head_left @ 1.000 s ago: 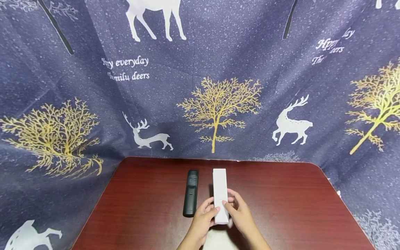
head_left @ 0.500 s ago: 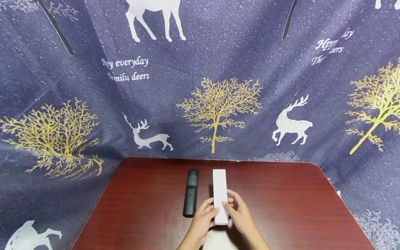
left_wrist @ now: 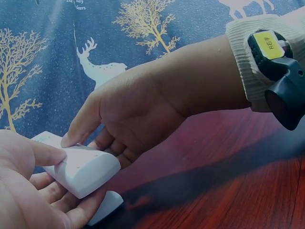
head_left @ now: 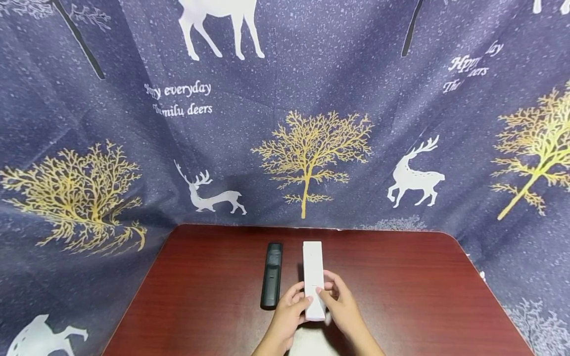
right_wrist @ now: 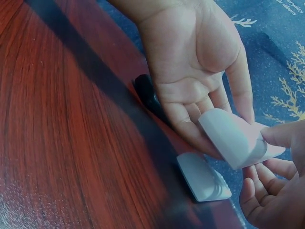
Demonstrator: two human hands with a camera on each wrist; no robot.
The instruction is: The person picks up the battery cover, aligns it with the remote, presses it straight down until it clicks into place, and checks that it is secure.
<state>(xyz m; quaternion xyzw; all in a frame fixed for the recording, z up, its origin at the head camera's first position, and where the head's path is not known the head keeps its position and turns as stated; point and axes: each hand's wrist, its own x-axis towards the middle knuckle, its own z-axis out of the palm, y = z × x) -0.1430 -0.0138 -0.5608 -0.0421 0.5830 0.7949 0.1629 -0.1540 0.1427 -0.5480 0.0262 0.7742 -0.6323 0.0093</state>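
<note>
A long white remote control [head_left: 313, 267] is held lengthwise in both hands over the table, a small notch mark showing on its upper face. My left hand [head_left: 287, 314] grips its near left side, thumb on top and fingers beneath. From the right, my right hand [head_left: 345, 306] holds the other side, its thumb pressing by the notch mark. Below the held remote, the left wrist view shows a second white piece [left_wrist: 107, 207] with a rounded end. That white piece [right_wrist: 205, 179] also shows in the right wrist view, mostly hidden beneath the hands.
A black remote control [head_left: 271, 277] lies on the reddish-brown wooden table [head_left: 213, 287], left of the hands. Behind the table hangs a blue cloth [head_left: 276, 74] printed with deer and trees. The right wrist wears a camera band [left_wrist: 269, 52] over a knitted cuff.
</note>
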